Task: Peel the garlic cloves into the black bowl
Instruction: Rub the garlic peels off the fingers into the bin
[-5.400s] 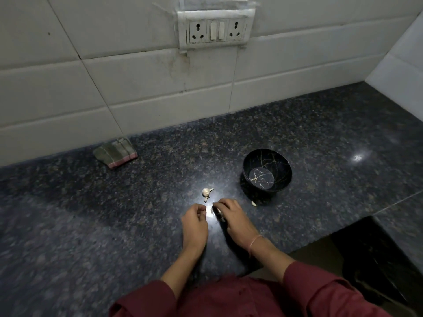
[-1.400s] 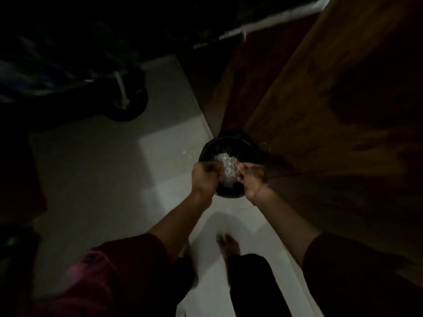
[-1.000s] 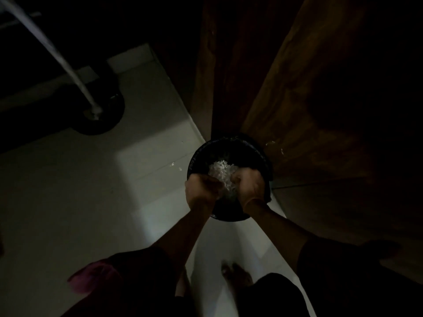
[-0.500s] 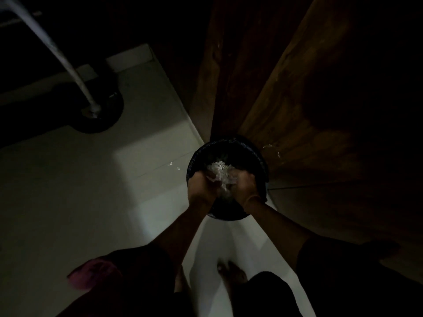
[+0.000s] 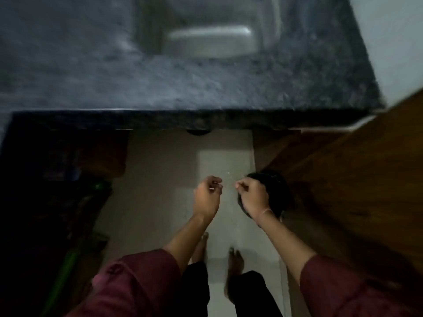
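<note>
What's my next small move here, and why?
Probably raise both hands to the countertop: the left hand and right hand hang below its edge, over the floor by a black container, with no garlic visible.

Probably a home kitchen: a speckled stone counter (image 5: pixel 103 72) with a blurred steel sink (image 5: pixel 210 42) set in.

We've got a speckled granite countertop (image 5: pixel 91 76) with a steel sink (image 5: pixel 206 42) up top, wooden panel (image 5: pixel 354 179) right, pale tiled floor (image 5: pixel 160 179) below.
</note>
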